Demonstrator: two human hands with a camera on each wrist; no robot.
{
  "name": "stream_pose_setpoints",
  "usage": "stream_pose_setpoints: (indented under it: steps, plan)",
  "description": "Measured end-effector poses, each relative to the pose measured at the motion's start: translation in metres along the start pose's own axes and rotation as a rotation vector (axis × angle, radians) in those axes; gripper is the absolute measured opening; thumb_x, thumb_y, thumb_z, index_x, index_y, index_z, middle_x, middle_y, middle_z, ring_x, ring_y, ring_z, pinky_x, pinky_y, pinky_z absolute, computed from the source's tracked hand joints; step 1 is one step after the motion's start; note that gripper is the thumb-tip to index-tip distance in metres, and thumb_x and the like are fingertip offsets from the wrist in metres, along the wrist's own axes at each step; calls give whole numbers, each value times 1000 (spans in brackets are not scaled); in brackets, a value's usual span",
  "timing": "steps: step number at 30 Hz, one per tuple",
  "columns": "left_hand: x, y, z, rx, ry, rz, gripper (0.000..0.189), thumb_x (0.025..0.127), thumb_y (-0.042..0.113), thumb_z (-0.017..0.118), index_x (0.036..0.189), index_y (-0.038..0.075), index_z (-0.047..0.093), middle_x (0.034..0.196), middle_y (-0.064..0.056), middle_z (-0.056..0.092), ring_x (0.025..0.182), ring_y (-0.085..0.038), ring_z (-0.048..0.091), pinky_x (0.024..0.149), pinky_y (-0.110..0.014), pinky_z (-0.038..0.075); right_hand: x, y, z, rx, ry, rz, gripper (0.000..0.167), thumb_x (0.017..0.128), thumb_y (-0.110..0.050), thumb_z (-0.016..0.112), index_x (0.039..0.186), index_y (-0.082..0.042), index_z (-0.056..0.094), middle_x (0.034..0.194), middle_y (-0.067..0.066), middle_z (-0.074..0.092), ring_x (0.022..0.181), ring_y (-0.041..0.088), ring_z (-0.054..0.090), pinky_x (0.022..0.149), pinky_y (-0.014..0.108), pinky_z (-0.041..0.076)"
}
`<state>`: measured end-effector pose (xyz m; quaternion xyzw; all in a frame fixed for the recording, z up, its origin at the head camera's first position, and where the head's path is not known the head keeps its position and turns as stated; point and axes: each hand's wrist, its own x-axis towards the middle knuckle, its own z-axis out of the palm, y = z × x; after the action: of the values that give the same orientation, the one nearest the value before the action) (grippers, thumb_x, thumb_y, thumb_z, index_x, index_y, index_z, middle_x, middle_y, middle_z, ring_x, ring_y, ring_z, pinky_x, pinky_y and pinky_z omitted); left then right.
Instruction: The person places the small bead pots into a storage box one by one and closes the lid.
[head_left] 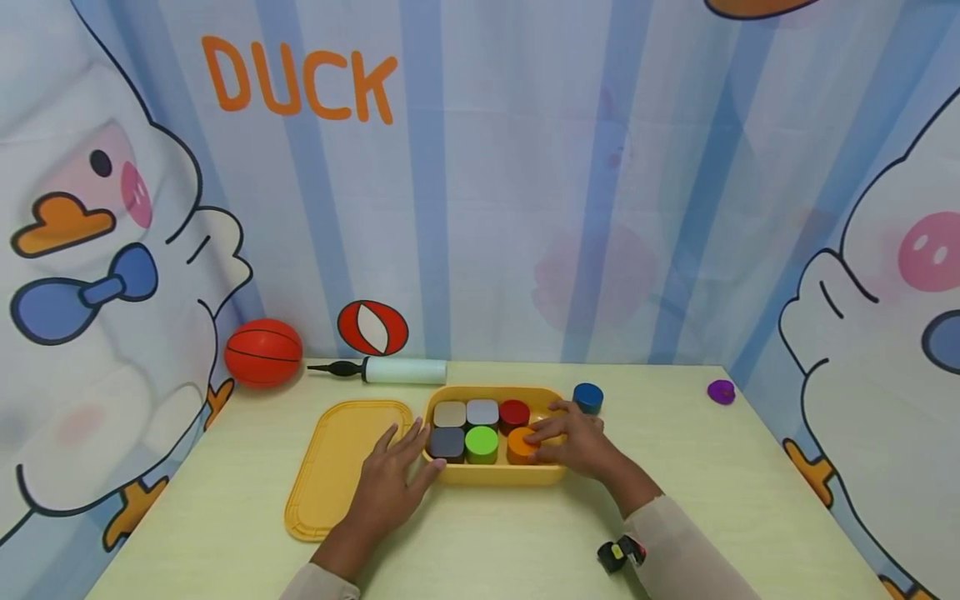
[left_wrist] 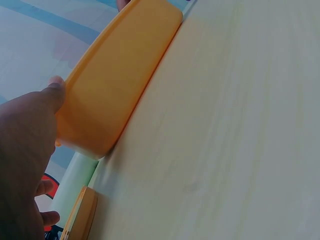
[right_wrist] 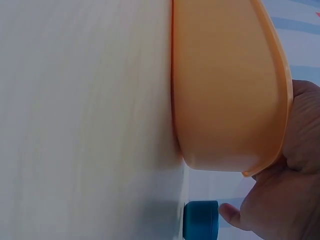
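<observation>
Blue-striped curtain (head_left: 502, 183) hangs behind a pale table (head_left: 720, 492). Between the two hands stands a yellow box (head_left: 498, 475) with six blocks (head_left: 482, 445) inside. The left hand (head_left: 388, 490), fingers spread and extended, touches the box's left end; the right hand (head_left: 583, 443) reaches over its right end, fingertips at the orange block (head_left: 518, 447), whether pinching it I cannot tell. A yellow lid (head_left: 330, 467) lies left of the box, a blue block (head_left: 588, 397) just beyond the right hand, and a red ball (head_left: 263, 353) farther off.
</observation>
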<state>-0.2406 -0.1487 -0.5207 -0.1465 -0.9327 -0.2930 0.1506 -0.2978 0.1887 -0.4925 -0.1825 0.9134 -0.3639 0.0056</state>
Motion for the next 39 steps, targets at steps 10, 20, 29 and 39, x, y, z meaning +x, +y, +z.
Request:
stream_pose_setpoints:
  steps: [10,20,29,39]
  plan:
    - [-1,0,1,-3,-1,7,69,105,51,69,161,13,55,169,-7,50,160,-51,39,117,-80,41,-2,-3,3,-64,26,14,18,91,-21,91,108,-22,90,111,-4,69,125,24,53,98,54,42]
    - [0,1,1,-6,1,12,68,106,50,69,160,12,56,169,-9,51,159,-53,40,115,-81,41,-2,-4,0,-24,49,0,11,92,-19,90,102,-19,91,109,-2,75,130,30,55,111,70,35]
    - [0,2,0,4,10,20,67,106,49,69,160,11,56,168,-10,52,159,-53,41,115,-81,42,-1,0,1,-15,54,-12,9,93,-19,89,100,-22,91,110,-2,77,124,28,58,110,67,40]
    - [0,0,1,8,-2,9,67,106,50,69,160,13,56,168,-8,52,159,-52,41,116,-80,42,-3,-1,2,5,50,-33,10,94,-20,88,104,-20,90,115,3,75,121,27,59,109,68,39]
